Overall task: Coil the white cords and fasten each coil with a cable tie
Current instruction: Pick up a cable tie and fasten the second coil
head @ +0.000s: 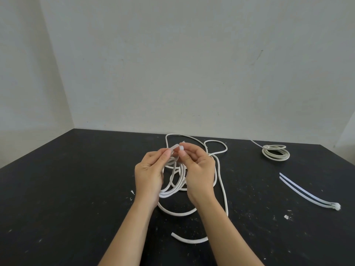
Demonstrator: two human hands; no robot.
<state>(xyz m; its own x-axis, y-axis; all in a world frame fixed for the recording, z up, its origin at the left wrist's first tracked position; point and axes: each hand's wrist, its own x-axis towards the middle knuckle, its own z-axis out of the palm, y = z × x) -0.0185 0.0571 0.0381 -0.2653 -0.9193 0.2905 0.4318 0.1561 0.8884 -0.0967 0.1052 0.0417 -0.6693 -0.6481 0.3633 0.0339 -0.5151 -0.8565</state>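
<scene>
A white cord (222, 181) lies in loose loops on the black table (67, 189), with part of it gathered into a small coil (172, 181) hanging between my hands. My left hand (148, 173) pinches the strap end of a white cable tie (173, 147) above the coil. My right hand (199, 167) pinches the tie's head (181, 148) right beside that end. The tie appears to loop around the coil's strands. One free cord end (189, 239) lies near the table's front.
A finished white coil (275, 152) fastened with a tie lies at the back right. Two spare cable ties (307, 192) lie side by side on the right. The wall meets the table's far edge just behind the cord.
</scene>
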